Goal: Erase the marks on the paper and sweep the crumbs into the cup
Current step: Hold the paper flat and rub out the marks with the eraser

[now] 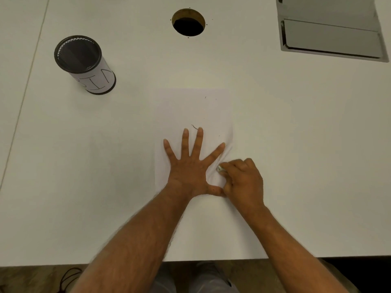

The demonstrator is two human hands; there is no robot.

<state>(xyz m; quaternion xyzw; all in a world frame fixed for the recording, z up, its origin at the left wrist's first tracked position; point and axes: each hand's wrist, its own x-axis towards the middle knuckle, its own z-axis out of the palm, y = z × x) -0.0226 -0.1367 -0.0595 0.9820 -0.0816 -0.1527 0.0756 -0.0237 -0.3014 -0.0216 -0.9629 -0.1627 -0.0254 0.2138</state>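
Observation:
A white sheet of paper (193, 106) lies in the middle of the white table. My left hand (190, 166) presses flat on its lower half, fingers spread wide. My right hand (243, 182) rests at the sheet's lower right edge, fingers closed on a small white eraser (220, 168) that touches the wrinkled paper beside my left index finger. A short dark pencil mark (194, 127) shows just above my left fingertips. A few tiny dark specks (205, 97) lie near the sheet's top. The cup (84, 64), a black mesh cylinder with a white paper label, stands upright at the far left.
A round cable hole (188, 22) is cut into the table at the back centre. A grey metal hatch (332, 28) sits at the back right corner. The table's front edge (63, 263) runs below my forearms, with floor and a dark cable (69, 275) beneath.

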